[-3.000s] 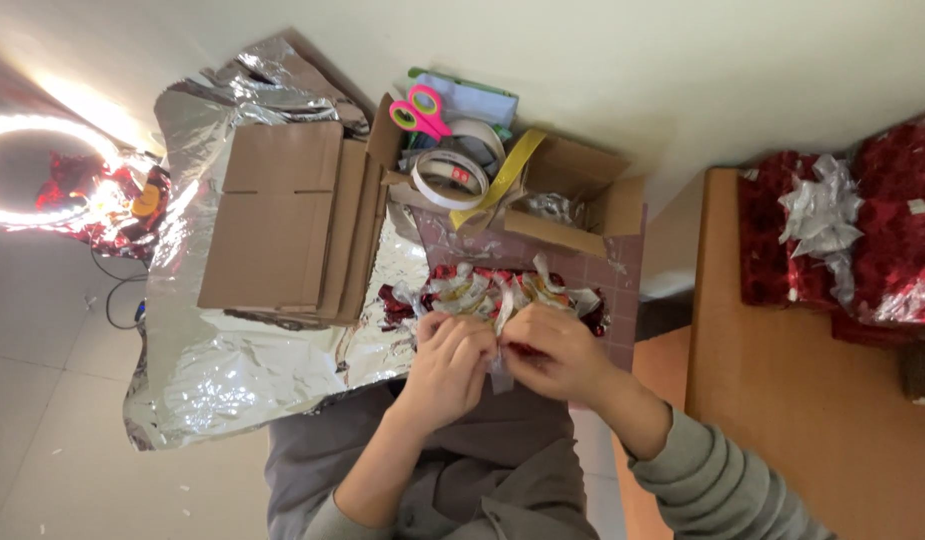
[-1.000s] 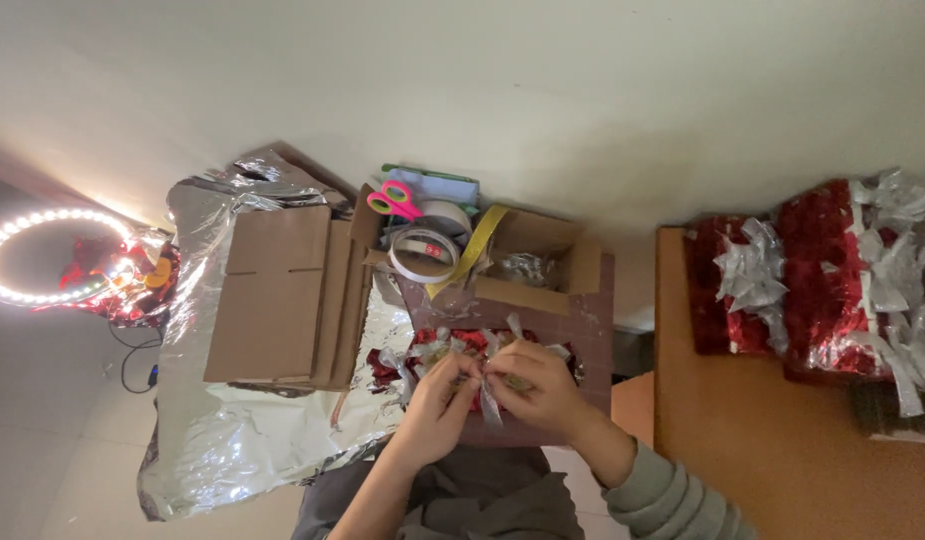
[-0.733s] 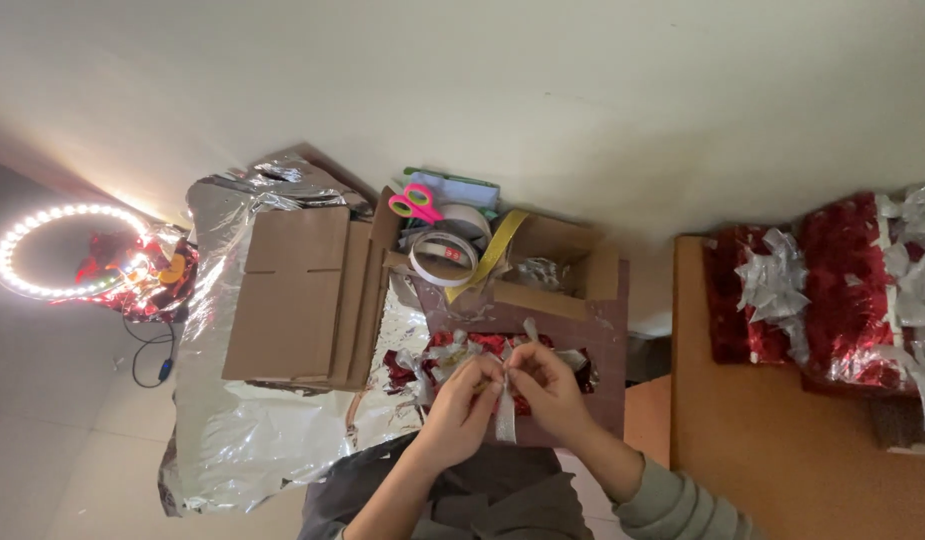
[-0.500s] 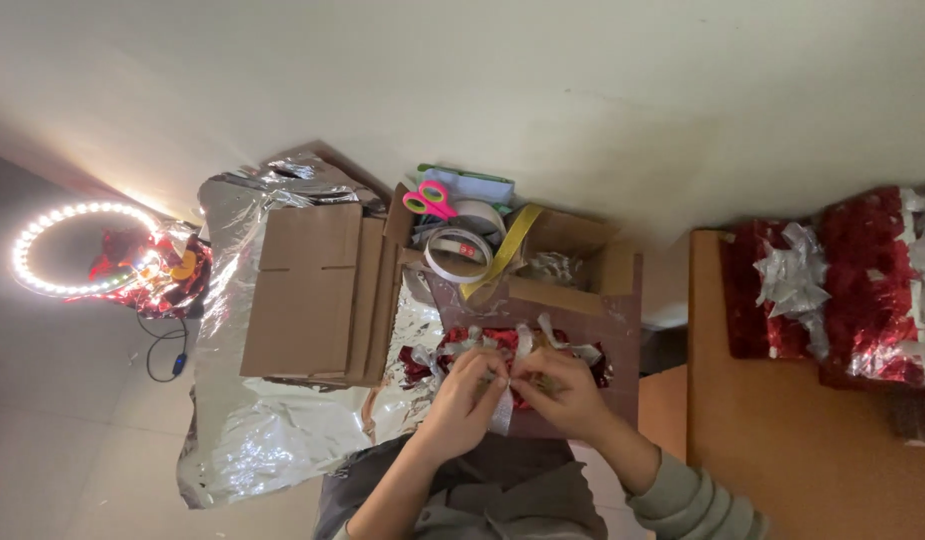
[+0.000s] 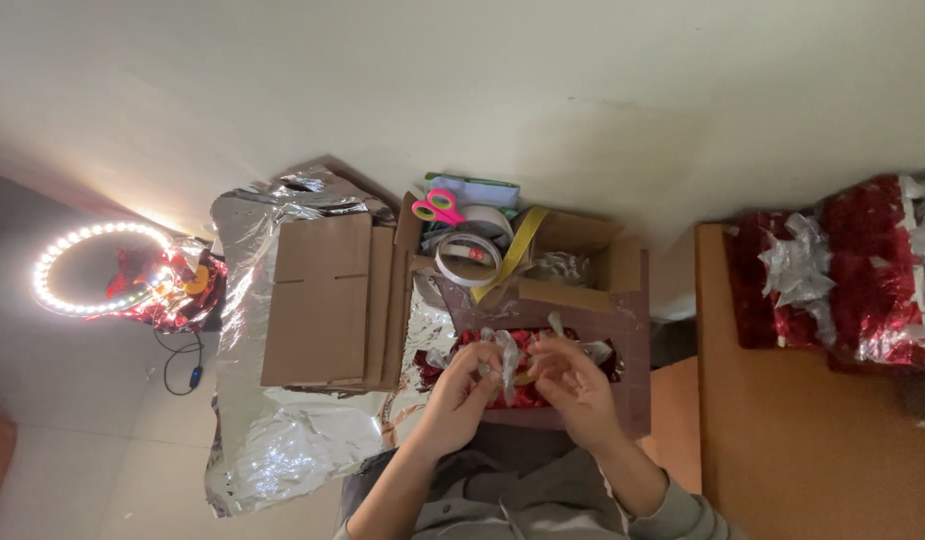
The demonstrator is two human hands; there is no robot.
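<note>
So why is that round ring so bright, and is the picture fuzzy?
Head view: the ring light glows and blows out white, throwing glare on the wall; the silver foil sheet glints; both hands, left hand and right hand, look slightly soft.

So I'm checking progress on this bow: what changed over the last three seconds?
Little: both hands, left hand and right hand, remain together pinching the silver ribbon on the red foil package. The view itself shifted. The cardboard stack, scissors and tape rolls stayed put.

Home craft corner: ring light (image 5: pixel 92 270), foil sheets (image 5: pixel 272 450), cardboard stack (image 5: pixel 327 300).
</note>
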